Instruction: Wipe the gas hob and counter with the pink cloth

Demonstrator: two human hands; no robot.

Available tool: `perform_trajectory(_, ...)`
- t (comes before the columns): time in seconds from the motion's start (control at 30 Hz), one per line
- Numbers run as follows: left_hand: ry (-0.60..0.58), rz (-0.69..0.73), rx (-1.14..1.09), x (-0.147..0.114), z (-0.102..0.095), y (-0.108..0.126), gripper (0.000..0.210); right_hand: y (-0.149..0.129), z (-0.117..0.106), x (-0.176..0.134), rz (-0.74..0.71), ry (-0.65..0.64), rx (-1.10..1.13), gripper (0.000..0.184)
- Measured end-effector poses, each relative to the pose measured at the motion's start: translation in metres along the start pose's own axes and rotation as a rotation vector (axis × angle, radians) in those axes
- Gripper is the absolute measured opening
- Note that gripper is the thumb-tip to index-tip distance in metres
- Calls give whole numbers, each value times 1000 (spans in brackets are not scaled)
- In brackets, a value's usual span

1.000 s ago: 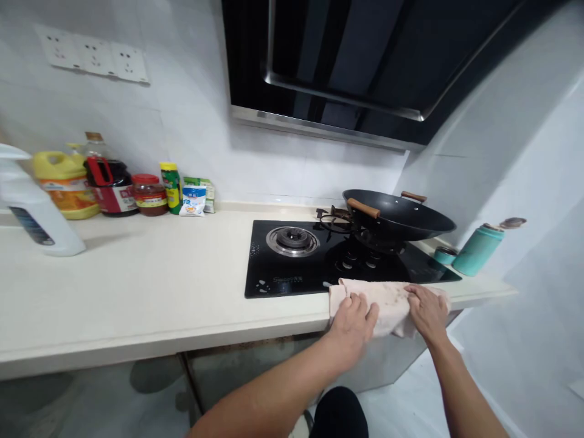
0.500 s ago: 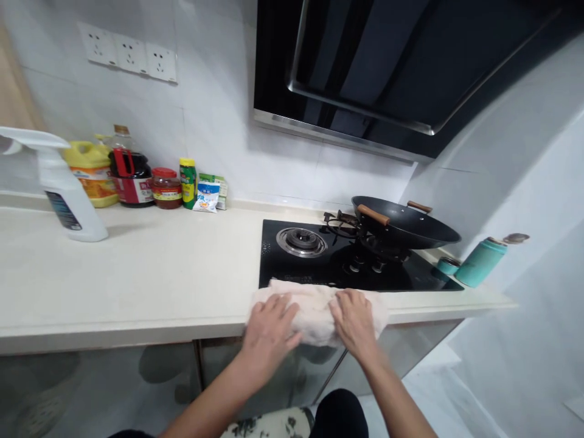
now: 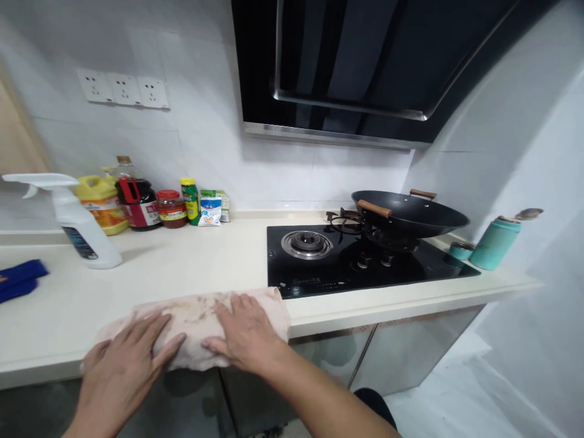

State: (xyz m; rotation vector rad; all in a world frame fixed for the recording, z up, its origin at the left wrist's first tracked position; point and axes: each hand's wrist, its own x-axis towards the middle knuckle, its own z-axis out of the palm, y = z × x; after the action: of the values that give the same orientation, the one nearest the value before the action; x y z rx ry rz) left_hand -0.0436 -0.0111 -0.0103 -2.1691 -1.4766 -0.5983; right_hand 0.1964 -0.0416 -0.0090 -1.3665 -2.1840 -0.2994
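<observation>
A pale pink cloth point(image 3: 194, 313) with brownish stains lies along the front edge of the white counter point(image 3: 168, 267), part of it hanging over the edge. My left hand point(image 3: 122, 368) rests on the cloth's left part, palm down with the fingers spread. On the right part of the same cloth my right hand point(image 3: 249, 334) lies flat, thumb pointing left and fingers stretched forward. Neither hand is wrapped round the cloth. Just beyond its right end is the black gas stove point(image 3: 292, 277).
A dark wok point(image 3: 415, 216) sits on the stove's right burner below the range hood point(image 3: 333, 73). At left stand a white spray bottle point(image 3: 86, 231), a blue cloth point(image 3: 20, 278) and several condiment containers, one a red-lidded jar point(image 3: 171, 213). A turquoise container point(image 3: 495, 246) stands far right.
Both hands and the cloth have moved left along the counter edge, from in front of the stove to its left. The cloth now looks more spread out, with stains showing. The view has shifted left.
</observation>
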Motion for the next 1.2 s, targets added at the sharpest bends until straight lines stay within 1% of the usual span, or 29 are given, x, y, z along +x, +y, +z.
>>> perform_trajectory(0.07,-59,-2,52,-2,-3,5,57,0,3,-3,-27,-3,15,66)
perform_trajectory(0.13,-93,3,92,-4,-5,17,57,6,1,-15,-63,25,22,64)
perform_trajectory(0.2,-102,47,115,-3,-7,33,56,20,-3,-34,-73,76,33,59)
perform_trajectory(0.27,-100,117,119,-1,-9,56,55,40,-11,-55,-34,144,40,48)
perform_trajectory(0.37,-91,236,81,6,-13,104,58,82,-28,-87,82,279,22,29)
perform_trajectory(0.47,-100,345,-21,17,-16,164,67,130,-50,-122,174,442,-34,26)
perform_trajectory(0.53,-125,403,-118,26,-19,204,74,161,-65,-146,230,502,-82,25)
perform_trajectory(0.6,-149,473,-216,37,-20,242,79,192,-81,-170,307,500,-127,27)
perform_trajectory(0.73,-164,612,-381,60,-18,308,80,254,-112,-217,536,415,-199,37)
perform_trajectory(0.8,-166,675,-446,69,-12,338,76,286,-127,-241,644,371,-229,43)
perform_trajectory(0.83,-160,701,-467,71,-9,352,74,300,-134,-252,706,371,-255,45)
perform_trajectory(0.9,-117,729,-478,74,-1,375,70,324,-144,-269,791,319,-291,47)
perform_trajectory(0.97,-52,736,-461,73,6,390,65,338,-149,-277,843,266,-341,48)
perform_trajectory(1.03,4,724,-438,68,11,395,57,338,-147,-275,836,225,-416,49)
perform_trajectory(1.1,39,695,-430,62,13,390,53,327,-140,-265,767,206,-475,50)
perform_trajectory(1.2,54,636,-442,55,12,367,51,294,-124,-241,646,208,-488,48)
